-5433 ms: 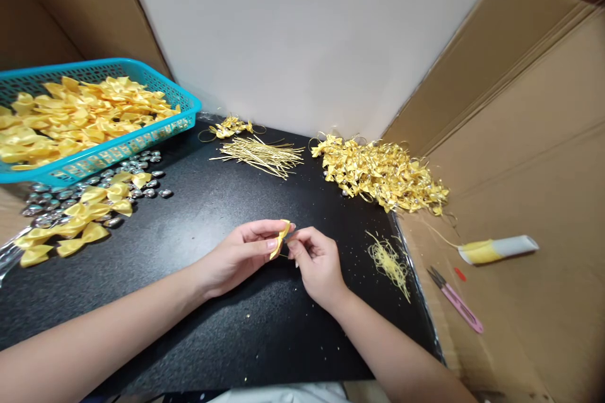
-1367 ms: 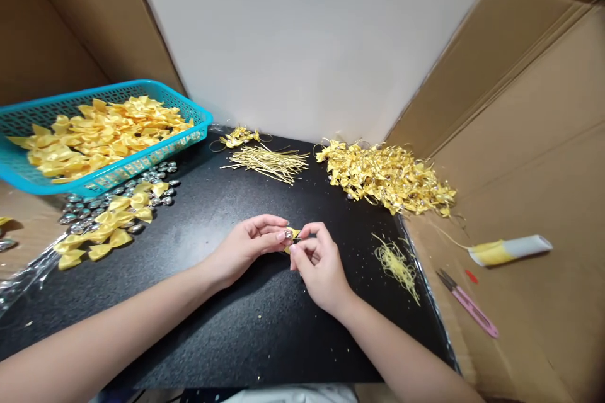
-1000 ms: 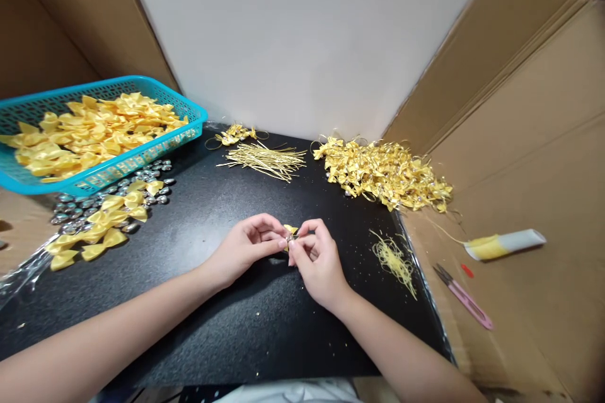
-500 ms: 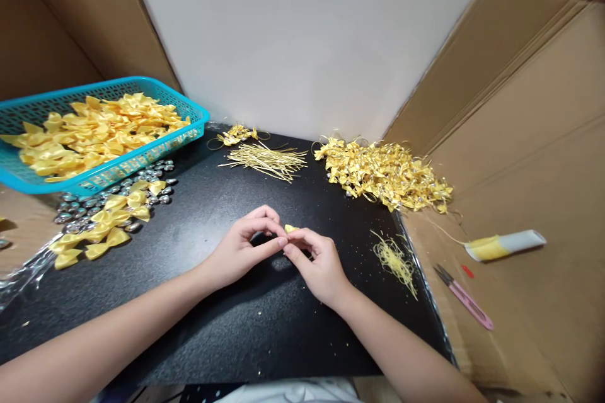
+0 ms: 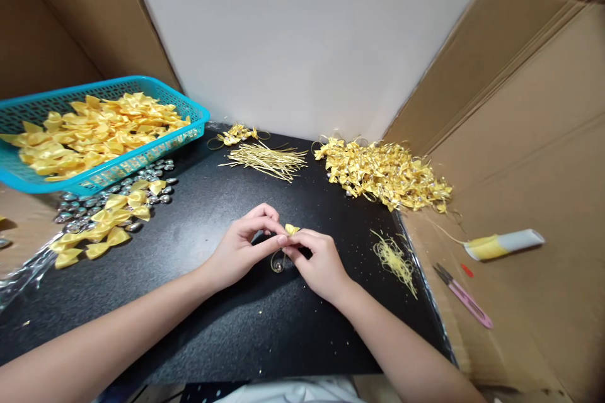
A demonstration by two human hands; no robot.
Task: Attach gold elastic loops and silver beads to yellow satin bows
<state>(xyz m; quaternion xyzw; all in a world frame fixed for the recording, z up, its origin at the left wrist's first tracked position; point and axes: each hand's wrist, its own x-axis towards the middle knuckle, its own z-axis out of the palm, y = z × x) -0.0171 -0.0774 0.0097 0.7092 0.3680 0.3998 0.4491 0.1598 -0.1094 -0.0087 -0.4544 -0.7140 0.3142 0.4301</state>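
Observation:
Over the middle of the black table, my left hand (image 5: 250, 239) and my right hand (image 5: 319, 264) meet at the fingertips, both pinching a yellow ribbon bow (image 5: 292, 228). Part of the bow shows above the fingers; the rest is hidden behind them. Beneath my fingertips dangles a small silvery bell or bead (image 5: 278, 267) on a thin looped cord. Exactly how the cord joins the bow is covered by my fingers.
A turquoise basket (image 5: 196, 119) of yellow bows stands at the left, with silvery beads (image 5: 70, 208) and loose bows (image 5: 111, 220) before it. Gold ties (image 5: 267, 160) lie at the back, finished-looking bows (image 5: 385, 173) at right. Thread scraps (image 5: 394, 261), pink snips (image 5: 467, 302) and a thread spool (image 5: 503, 244) lie rightward.
The silvery piece on its looped cord now shows below my fingers, where it was hidden before. A little more of the bow is visible. My right fingers have shifted slightly.

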